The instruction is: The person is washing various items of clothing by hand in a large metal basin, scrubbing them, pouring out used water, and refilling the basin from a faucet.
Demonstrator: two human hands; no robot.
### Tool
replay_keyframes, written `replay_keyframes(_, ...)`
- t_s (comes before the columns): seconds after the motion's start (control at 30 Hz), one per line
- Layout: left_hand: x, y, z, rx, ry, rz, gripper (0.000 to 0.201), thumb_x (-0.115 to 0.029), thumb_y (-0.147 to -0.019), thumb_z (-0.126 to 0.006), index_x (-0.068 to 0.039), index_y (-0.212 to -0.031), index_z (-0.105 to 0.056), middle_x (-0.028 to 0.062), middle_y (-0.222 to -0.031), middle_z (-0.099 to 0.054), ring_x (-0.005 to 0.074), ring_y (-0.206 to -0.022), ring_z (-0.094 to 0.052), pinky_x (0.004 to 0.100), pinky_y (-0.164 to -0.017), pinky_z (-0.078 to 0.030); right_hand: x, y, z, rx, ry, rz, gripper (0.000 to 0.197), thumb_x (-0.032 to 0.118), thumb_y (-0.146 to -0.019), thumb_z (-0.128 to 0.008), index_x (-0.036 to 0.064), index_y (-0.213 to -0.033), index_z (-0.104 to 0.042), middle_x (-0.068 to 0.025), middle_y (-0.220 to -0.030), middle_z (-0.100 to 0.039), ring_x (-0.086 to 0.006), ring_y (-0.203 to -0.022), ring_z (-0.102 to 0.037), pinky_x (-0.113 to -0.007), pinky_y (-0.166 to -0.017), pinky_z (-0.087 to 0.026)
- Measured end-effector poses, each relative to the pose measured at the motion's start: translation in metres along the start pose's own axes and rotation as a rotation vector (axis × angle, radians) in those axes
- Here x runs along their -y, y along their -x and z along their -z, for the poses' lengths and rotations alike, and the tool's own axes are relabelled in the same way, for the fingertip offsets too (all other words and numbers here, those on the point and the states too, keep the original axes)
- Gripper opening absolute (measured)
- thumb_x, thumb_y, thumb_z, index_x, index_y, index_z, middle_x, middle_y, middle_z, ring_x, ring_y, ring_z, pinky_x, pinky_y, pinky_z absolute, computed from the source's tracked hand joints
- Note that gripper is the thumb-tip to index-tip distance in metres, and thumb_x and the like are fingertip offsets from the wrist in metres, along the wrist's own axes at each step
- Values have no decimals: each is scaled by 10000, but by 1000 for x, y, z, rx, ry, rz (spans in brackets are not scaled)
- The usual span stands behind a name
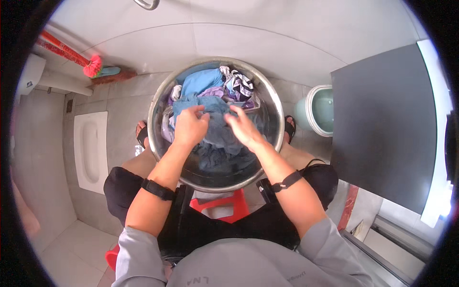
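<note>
The blue-grey cloth point(221, 133) lies in the metal basin point(224, 188) between your left hand point(192, 128) and right hand point(245, 128), its bunched length running toward you; the right is loosely spread; whether the left pinches it, I cannot tell.

Bright, fairly even light fills the view, whitening the pale wall point(267, 43), while the strongest glare burns out the lower part of the white strip point(437, 95) at the far right and leaves a soft sheen on the dark board point(382, 124). Inside the metal basin point(224, 188), the near side lies in shadow. Wall seams bow in the fisheye distortion, and black, colour-fringed corners close in around a slightly soft picture.
</note>
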State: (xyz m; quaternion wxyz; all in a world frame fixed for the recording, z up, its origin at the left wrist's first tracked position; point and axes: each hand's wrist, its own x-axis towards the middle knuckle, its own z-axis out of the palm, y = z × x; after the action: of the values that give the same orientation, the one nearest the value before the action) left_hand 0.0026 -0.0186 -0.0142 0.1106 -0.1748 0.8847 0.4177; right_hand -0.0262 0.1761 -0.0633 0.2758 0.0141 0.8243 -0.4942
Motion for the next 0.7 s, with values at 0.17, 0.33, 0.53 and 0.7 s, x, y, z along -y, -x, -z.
replay_keyframes(0.17, -23, 16, 11, 43, 646, 169, 308, -66, -863, -637, -13, -1164, -672, 99, -962, -690, 184, -763, -659, 296, -587, -535, 10, 22, -17, 20, 292, 33, 987, 595, -753, -739, 111, -1513, -335, -378, -1505, -263, -513, -1385, -317, -468, -1157, -288)
replay_keyframes(0.33, -16, 13, 26, 100, 1173, 150, 267, -15, -882, -624, -51, -1146, -609, 35, -912, -644, 107, -748, -609, 251, -563, -499, 42, 16, -7, -7, 284, 166, 604, 470, -840, -688, 77, -1290, -602, -338, -1328, -516, -434, -1258, -516, -439, -1057, -407)
replay_keyframes(0.53, -25, 17, 13, 276, 825, 568, 576, -492, -944, -535, -149, -1397, -443, 129, -1379, -507, 281, -1133, -580, 467, -871, -522, 58, 21, -4, -160, -388, 153, 292, 192, -865, -653, -37, -1045, -631, -129, -903, -688, -149, -830, -615, -324, -759, -492)
replay_keyframes(0.7, 23, 15, -39, 667, 1300, 501, 688, -692, -893, -497, -215, -1388, -475, 174, -1303, -559, 293, -1133, -578, 462, -827, -527, 105, 69, -16, -75, -215, 365, 271, 223, -848, -727, -1, -918, -593, -97, -738, -655, -149, -630, -614, -312, -569, -484)
